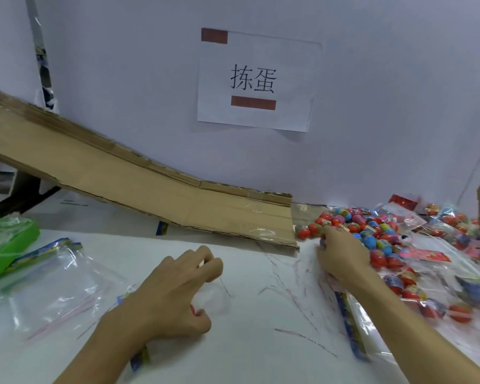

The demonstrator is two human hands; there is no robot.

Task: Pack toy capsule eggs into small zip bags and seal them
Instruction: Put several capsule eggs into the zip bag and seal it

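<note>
A heap of red, blue and pink capsule eggs [372, 231] lies on the white table at the right. My right hand [341, 253] reaches into the heap's left edge, its fingers curled over eggs; it is blurred and its grip is unclear. My left hand [178, 289] sits at the table's middle, thumb and curled fingers holding a small clear zip bag [214, 297] that lies on the table. More clear zip bags [56, 284] with blue-yellow header strips lie at the left.
A cardboard ramp [150, 184] slopes down from the far left to the egg heap. A green tray [14, 239] with plastic sits at the left edge. Filled bags [441, 225] and flat bags [355, 325] cover the right side. A paper sign [255, 81] hangs on the wall.
</note>
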